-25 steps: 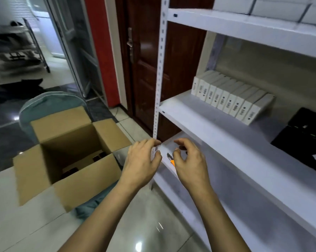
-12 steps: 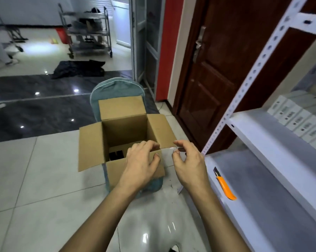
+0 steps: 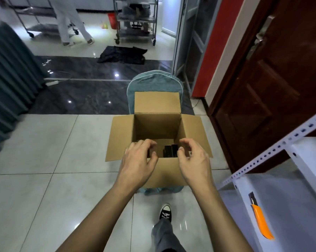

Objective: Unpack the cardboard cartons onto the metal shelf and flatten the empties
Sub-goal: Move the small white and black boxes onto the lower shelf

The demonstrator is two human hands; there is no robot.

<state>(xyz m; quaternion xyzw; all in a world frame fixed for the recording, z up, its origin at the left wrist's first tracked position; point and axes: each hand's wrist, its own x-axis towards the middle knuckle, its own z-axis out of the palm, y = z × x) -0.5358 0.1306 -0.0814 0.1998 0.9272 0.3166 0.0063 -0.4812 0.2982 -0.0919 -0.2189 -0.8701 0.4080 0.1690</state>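
Observation:
An open cardboard carton (image 3: 164, 171) stands on a teal-covered chair (image 3: 153, 82) straight ahead, all its flaps (image 3: 119, 140) folded out. Dark boxes (image 3: 170, 150) show at its bottom. My left hand (image 3: 139, 160) and my right hand (image 3: 193, 159) hover over the carton's near edge, fingers loosely curled, holding nothing. The white metal shelf (image 3: 288, 206) is at the right, its perforated post (image 3: 273, 148) slanting up.
An orange utility knife (image 3: 261, 220) lies on the lower shelf board. A dark wooden door (image 3: 273, 84) stands behind the shelf. My shoe (image 3: 165, 211) is on the tiled floor. Far back are a person walking, wheeled carts (image 3: 135, 19) and a black cloth (image 3: 122, 55).
My view has swung left from the shelf to the carton. Both hands have moved from the shelf edge, where the knife was left, to above the carton's opening.

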